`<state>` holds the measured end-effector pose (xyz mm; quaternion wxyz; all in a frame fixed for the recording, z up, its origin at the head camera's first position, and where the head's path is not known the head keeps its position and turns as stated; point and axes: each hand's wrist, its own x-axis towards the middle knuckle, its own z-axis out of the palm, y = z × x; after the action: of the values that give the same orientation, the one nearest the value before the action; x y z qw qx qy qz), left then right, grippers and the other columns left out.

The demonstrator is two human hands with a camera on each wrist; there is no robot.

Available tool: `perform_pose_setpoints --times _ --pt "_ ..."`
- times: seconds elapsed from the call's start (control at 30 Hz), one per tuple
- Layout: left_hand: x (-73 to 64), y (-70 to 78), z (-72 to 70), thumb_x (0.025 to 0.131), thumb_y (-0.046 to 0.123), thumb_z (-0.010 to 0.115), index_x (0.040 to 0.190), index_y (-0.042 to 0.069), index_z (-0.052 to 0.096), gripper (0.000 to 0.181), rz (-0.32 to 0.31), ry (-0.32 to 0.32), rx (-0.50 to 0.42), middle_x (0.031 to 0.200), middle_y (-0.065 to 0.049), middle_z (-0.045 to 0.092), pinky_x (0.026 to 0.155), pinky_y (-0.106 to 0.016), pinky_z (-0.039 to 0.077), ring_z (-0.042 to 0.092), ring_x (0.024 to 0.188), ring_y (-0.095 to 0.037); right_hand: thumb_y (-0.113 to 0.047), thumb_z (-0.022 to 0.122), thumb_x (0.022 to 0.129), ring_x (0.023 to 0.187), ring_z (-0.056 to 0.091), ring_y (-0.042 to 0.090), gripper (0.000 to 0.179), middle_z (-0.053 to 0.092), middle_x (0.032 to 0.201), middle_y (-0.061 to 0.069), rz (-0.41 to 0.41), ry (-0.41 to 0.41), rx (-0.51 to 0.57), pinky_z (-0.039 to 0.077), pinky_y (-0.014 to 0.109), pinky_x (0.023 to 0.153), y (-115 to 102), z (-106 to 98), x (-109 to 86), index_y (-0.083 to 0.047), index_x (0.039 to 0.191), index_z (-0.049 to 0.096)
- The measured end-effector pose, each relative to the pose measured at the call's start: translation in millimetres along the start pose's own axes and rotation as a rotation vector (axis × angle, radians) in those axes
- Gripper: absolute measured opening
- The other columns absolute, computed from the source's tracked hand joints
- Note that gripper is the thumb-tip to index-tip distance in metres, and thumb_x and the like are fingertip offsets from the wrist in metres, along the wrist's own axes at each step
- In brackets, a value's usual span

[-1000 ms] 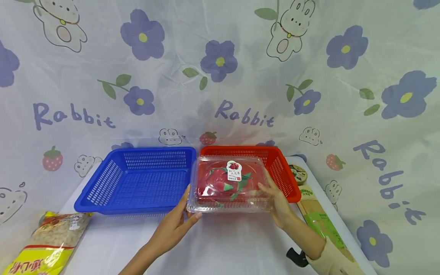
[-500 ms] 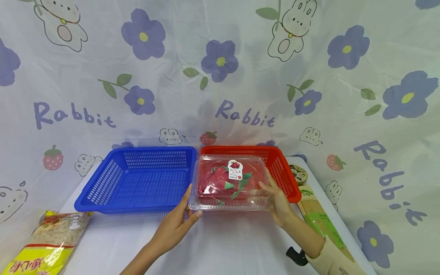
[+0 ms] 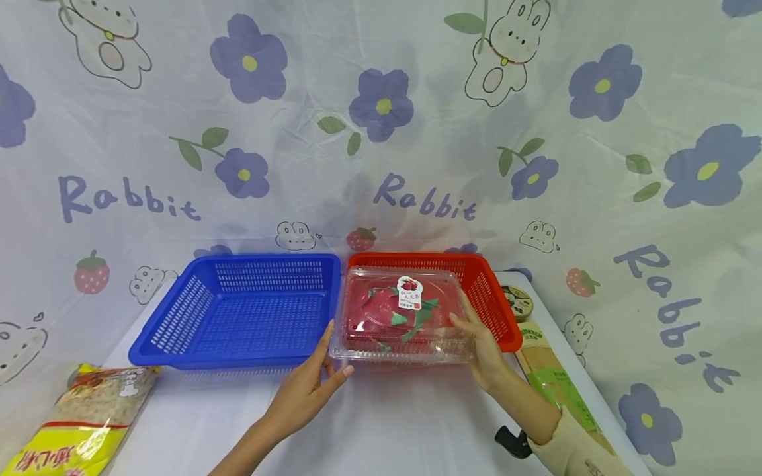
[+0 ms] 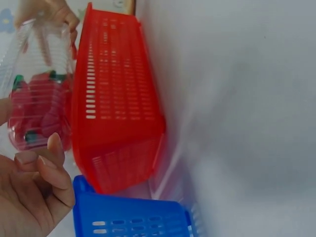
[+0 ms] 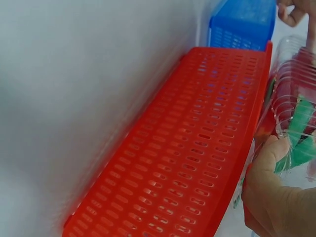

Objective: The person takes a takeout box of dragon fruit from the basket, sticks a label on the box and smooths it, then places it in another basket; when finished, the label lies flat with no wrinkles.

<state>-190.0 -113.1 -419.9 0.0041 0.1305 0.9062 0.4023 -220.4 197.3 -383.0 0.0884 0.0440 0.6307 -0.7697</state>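
Note:
A clear plastic clamshell box of dragon fruit [image 3: 381, 324], with a white label on its lid, is held level between two hands. The left hand [image 3: 303, 395] grips its left end, thumb at the near edge and fingers at the side. At the right end, the right hand [image 3: 489, 357] holds it with fingertips over the lid's edge. The box hangs over the front part of a red basket [image 3: 507, 330], whose middle it hides. In the wrist views the box [image 4: 42, 106] appears above the rim of the red basket [image 5: 173, 158].
A blue basket [image 3: 250, 317] stands to the left of the red one. A yellow food bag [image 3: 89, 423] lies at the front left. Along the right edge are a round tin [image 3: 516, 302], a long green-and-tan package [image 3: 553, 377] and a small black object [image 3: 513, 443].
The box and both hands have moved very slightly forward and to the right. The grip of each hand looks the same, and the baskets have not moved.

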Motion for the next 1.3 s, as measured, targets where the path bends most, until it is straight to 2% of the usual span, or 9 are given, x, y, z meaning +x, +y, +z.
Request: perform_pose_setpoints --times 0.1,0.23,0.43,0.5,0.6,0.7,0.87,1.1,1.3 --pt "0.8 -2.1 5.4 0.095 0.045 0.063 0.160 0.033 0.012 0.083 -0.003 -0.001 0.008 0.081 0.011 0.049 0.048 -0.020 0.031 0.034 0.055 -0.002 -0.021 0.042 0.101 0.133 0.039 0.031 0.070 0.024 0.159 0.010 0.002 -0.007 0.018 0.048 0.038 0.094 0.8 -1.4 0.8 -0.038 0.160 0.008" --pt "2.7 -3.7 15.7 0.094 0.048 0.063 0.159 0.028 0.020 0.081 -0.017 -0.019 0.012 0.079 0.011 0.050 0.050 -0.021 0.033 0.038 0.057 -0.003 -0.021 0.041 0.101 0.139 0.031 0.033 0.070 0.018 0.162 0.009 -0.003 -0.015 0.028 0.046 0.043 0.099 1.6 -2.9 1.8 -0.037 0.160 0.005" --pt "6.9 -6.0 29.6 0.095 0.051 0.061 0.158 0.017 0.025 0.080 -0.021 -0.034 0.031 0.078 0.009 0.052 0.052 -0.024 0.036 0.043 0.061 -0.005 -0.023 0.042 0.101 0.117 0.060 0.028 0.067 0.043 0.147 0.018 0.012 0.013 0.019 0.051 0.043 0.096 1.7 -3.0 3.8 -0.042 0.158 0.012" --pt "8.7 -6.9 32.8 0.095 0.052 0.060 0.154 0.014 0.033 0.076 -0.026 -0.031 0.033 0.078 0.008 0.052 0.053 -0.024 0.036 0.043 0.061 -0.005 -0.024 0.043 0.101 0.111 0.065 0.027 0.067 0.046 0.144 0.020 0.013 0.013 0.023 0.052 0.043 0.094 1.5 -3.2 4.4 -0.043 0.158 0.013" --pt "11.1 -8.7 35.9 0.095 0.053 0.059 0.149 0.008 0.039 0.074 -0.032 -0.027 0.035 0.076 0.008 0.051 0.052 -0.024 0.035 0.042 0.061 -0.006 -0.024 0.042 0.102 0.114 0.060 0.024 0.068 0.037 0.151 0.015 0.008 0.003 0.026 0.052 0.041 0.093 0.7 -4.2 4.7 -0.042 0.159 0.010" --pt "12.4 -10.6 37.9 0.095 0.054 0.058 0.151 0.004 0.037 0.078 -0.034 -0.028 0.051 0.074 0.008 0.050 0.052 -0.024 0.034 0.041 0.060 -0.006 -0.023 0.041 0.102 0.116 0.060 0.026 0.069 0.030 0.156 0.016 0.009 0.003 0.028 0.052 0.039 0.093 0.1 -5.3 5.0 -0.041 0.159 0.008" --pt "14.0 -12.4 39.6 0.096 0.054 0.057 0.155 0.006 0.031 0.081 -0.022 -0.016 0.090 0.073 0.009 0.048 0.051 -0.024 0.033 0.040 0.059 -0.005 -0.023 0.041 0.101 0.122 0.056 0.029 0.069 0.028 0.157 0.015 0.013 0.006 0.028 0.052 0.040 0.094 -0.8 -6.1 5.6 -0.040 0.159 0.008" --pt "21.2 -16.4 44.4 0.097 0.053 0.055 0.155 0.017 0.031 0.072 0.009 0.066 0.176 0.069 0.010 0.046 0.048 -0.024 0.032 0.040 0.055 -0.005 -0.023 0.043 0.101 0.141 0.030 0.036 0.071 0.017 0.163 0.009 0.000 0.013 0.046 0.044 0.051 0.104 -0.2 -6.3 7.3 -0.037 0.160 0.005" --pt "28.9 -20.0 47.9 0.097 0.050 0.057 0.155 0.025 0.027 0.070 0.030 0.145 0.206 0.063 0.011 0.043 0.045 -0.023 0.030 0.039 0.052 -0.004 -0.025 0.040 0.102 0.135 0.038 0.037 0.068 0.019 0.161 0.012 0.008 -0.001 0.046 0.046 0.051 0.101 -1.1 -5.9 6.9 -0.041 0.159 0.006"
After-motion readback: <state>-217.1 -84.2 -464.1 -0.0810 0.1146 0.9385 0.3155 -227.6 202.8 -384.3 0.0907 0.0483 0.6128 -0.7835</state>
